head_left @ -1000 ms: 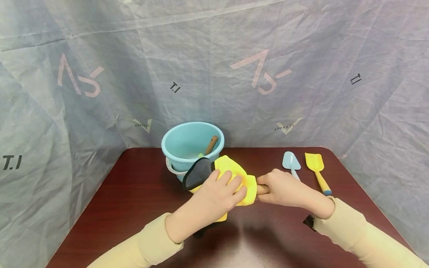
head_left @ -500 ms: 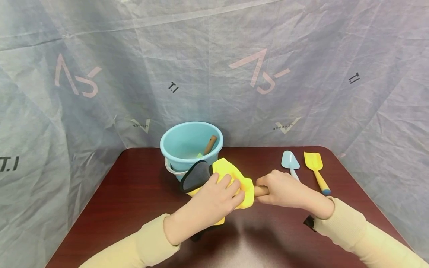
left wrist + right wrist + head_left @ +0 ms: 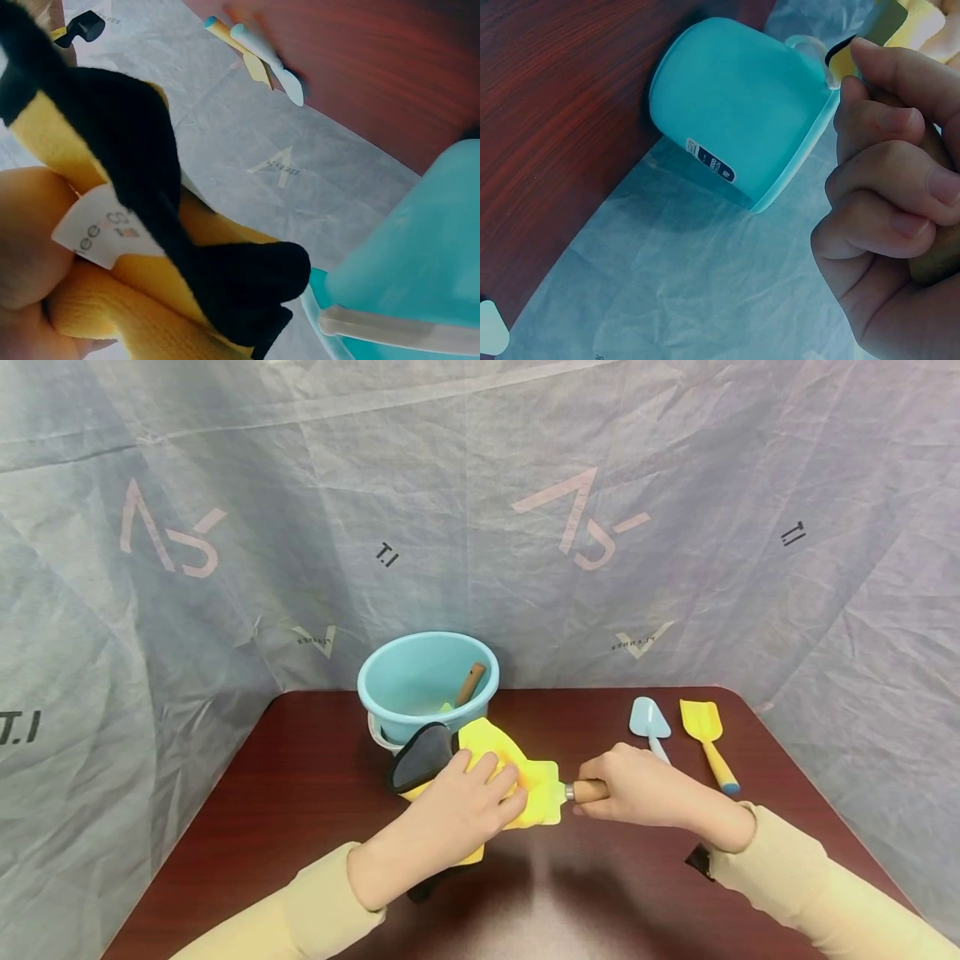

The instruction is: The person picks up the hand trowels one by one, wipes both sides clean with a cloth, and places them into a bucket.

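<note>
In the head view my left hand grips a yellow and black cloth over the table. The cloth wraps the head of a small tool with a wooden handle and a metal collar. A yellow piece, maybe the base of the tool's head, shows beside the collar; the rest is hidden. Fingers of my right hand curl round the handle. The left wrist view shows the cloth's black edging and a white printed label. In the right wrist view the handle lies in my curled fingers.
A light blue bucket stands behind the cloth, with another wooden handle leaning inside. At the back right of the dark red table lie a light blue toy shovel and a yellow toy shovel. Grey sheeting hangs behind.
My left hand and the cloth have moved left and slightly down. The metal collar and the part beside it have come into view between cloth and handle. The right hand has hardly moved.
</note>
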{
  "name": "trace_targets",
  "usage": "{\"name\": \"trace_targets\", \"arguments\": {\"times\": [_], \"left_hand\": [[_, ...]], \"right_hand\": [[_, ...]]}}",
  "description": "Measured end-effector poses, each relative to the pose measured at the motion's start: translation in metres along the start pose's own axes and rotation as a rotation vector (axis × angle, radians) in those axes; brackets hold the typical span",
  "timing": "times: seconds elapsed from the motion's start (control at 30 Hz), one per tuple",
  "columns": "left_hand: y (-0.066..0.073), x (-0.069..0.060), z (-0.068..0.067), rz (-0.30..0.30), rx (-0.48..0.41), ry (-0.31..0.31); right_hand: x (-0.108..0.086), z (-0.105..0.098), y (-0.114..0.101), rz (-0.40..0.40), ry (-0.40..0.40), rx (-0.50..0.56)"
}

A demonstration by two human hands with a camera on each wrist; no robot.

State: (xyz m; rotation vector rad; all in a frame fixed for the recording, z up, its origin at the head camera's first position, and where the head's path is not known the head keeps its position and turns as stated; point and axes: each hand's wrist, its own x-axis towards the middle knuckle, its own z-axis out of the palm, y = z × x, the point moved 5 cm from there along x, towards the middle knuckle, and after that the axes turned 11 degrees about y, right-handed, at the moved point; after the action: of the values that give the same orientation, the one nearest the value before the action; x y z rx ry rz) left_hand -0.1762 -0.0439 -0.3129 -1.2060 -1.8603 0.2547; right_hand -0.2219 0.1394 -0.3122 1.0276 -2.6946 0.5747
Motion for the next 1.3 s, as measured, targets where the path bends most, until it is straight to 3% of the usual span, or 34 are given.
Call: {"name": "trace_targets", "arguments": {"times": [0.13,0.47,0.77,0.97,1.3], "left_hand": [[-0.003,-0.006,0.002,-0.007,-0.019,-0.013],[-0.009,-0.022,0.0,0.02,-0.007,0.07],[-0.02,-0.039,-0.004,-0.035,-0.031,0.105],[-0.026,-0.05,-0.008,-0.085,-0.033,0.104],[-0.028,-0.071,-0.004,-0.153,-0.042,0.022]], "right_hand": [[-0.002,0.001,0.002,-0.005,0.001,0.001],[-0.008,0.001,0.004,0.0,-0.002,-0.013],[-0.011,-0.002,0.004,0.004,-0.006,-0.013],[-0.011,-0.004,0.007,0.014,0.002,-0.027],[-0.013,-0.007,0.007,0.012,0.022,-0.001]]}}
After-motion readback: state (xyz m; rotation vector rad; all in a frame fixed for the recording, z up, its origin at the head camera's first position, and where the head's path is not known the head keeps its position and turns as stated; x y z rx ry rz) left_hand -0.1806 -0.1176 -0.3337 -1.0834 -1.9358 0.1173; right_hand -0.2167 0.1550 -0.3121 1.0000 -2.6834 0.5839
